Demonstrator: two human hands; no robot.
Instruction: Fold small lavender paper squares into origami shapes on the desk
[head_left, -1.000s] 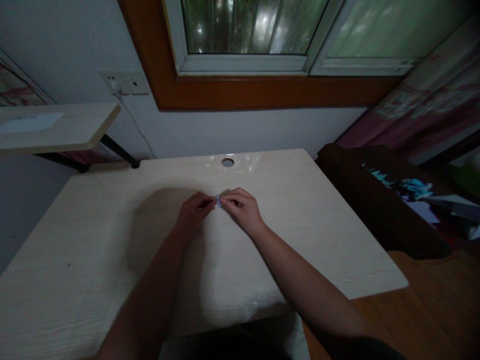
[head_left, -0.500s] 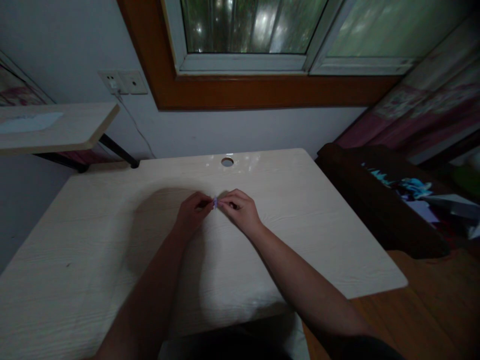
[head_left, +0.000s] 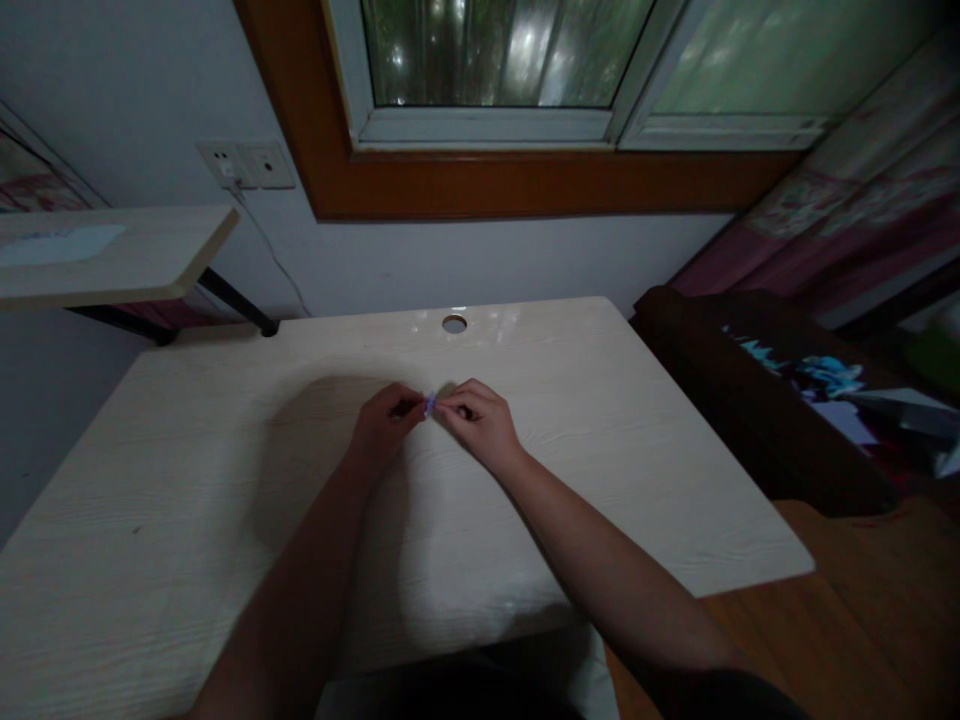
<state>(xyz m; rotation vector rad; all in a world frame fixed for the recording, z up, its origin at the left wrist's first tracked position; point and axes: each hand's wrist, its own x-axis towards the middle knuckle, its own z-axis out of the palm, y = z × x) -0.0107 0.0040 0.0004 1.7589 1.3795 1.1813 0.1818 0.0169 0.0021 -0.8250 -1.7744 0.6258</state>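
Observation:
Between my two hands, above the pale wood-grain desk [head_left: 480,540], is a small light-purple piece [head_left: 430,404], too small to name and partly covered by fingertips. My left hand [head_left: 384,422] pinches its left side with thumb and forefinger. From the right, my right hand [head_left: 482,418] pinches the other side in the same way. Both hands are closed, their fingertips close together with the piece showing in the gap. A dark shadow lies on the desk to the left of my left hand.
A round cable hole [head_left: 454,324] is near the desk's back edge. At the left stands a raised shelf [head_left: 150,275] on black legs, with paper on it. A cord [head_left: 270,250] hangs from a wall socket [head_left: 244,165]. Right of the desk is a dark brown piece of furniture [head_left: 712,400] with assorted items.
Hardly anything differs. The purple piece looks slightly turned between my fingertips, while both hands stay in nearly the same place.

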